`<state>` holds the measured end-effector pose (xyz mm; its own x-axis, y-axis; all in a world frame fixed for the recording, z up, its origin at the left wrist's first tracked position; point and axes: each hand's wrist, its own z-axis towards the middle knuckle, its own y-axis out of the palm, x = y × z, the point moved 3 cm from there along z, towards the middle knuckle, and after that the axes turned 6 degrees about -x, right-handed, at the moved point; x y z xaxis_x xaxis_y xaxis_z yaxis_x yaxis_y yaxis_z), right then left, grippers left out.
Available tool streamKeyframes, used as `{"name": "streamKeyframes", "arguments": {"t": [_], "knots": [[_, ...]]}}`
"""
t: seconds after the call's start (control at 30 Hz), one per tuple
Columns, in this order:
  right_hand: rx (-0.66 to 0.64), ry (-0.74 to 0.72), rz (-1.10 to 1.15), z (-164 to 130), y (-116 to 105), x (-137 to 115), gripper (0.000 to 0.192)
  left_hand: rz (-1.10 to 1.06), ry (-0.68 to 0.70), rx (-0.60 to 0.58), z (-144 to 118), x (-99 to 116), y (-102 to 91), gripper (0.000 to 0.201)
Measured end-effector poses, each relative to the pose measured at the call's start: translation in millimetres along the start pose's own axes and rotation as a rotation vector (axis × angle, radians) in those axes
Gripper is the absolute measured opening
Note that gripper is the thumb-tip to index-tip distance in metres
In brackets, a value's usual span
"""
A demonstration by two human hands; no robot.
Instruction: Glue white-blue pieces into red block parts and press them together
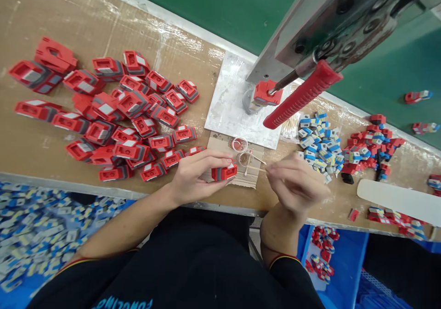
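A heap of red toy car bodies (117, 116) is lying across the left half of the bench (51, 19), spreading from its far left end toward the middle. Just right of that heap, near the front edge of the bench, the left hand (193, 176) is gripping a single red car body (224, 171), fingers wrapped over its top and thumb under it. Beside it, two small clear cups (241, 150) are sitting on a scrap of cardboard (253, 173), in front of a metal plate (234, 111) where a hand press with a red handle (302, 94) is standing over another red part (266, 92). The right hand (295, 182) is hovering at the front edge, its fingers closed, pinching a thin wooden stick (255, 167) whose tip is pointing toward the held car body. Further right, a pile of blue and white pieces (319, 139) and a pile of red assembled pieces (368, 148) are lying near the back edge.
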<state>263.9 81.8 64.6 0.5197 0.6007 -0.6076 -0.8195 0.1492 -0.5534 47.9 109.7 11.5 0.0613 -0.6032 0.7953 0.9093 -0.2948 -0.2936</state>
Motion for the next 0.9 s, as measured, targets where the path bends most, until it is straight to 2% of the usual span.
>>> {"name": "streamKeyframes", "arguments": {"t": [0.07,0.23,0.5,0.63,0.77,0.83,0.9], "knots": [[0.077,-0.066,0.085,2,1,-7,0.02,-0.005,0.004,-0.009,0,0,-0.2,0.025],[0.011,-0.101,0.121,7,15,-14,0.014,-0.006,0.011,-0.019,1,0,-1.6,0.024],[-0.05,-0.109,0.161,7,19,-14,0.018,-0.03,0.009,-0.022,-1,0,-0.7,0.024],[-0.044,-0.102,0.126,4,9,-10,0.022,-0.038,-0.001,-0.001,-1,0,-0.5,0.023],[0.088,-0.064,0.036,-3,-12,-2,0.024,-0.049,-0.016,0.015,1,0,-1.4,0.024],[-0.013,0.008,-0.061,-5,-9,2,0.024,-0.065,-0.017,0.019,1,1,-2.2,0.025],[-0.225,0.043,-0.152,-8,2,6,0.019,-0.079,-0.034,0.022,0,1,-3.4,0.025]]}}
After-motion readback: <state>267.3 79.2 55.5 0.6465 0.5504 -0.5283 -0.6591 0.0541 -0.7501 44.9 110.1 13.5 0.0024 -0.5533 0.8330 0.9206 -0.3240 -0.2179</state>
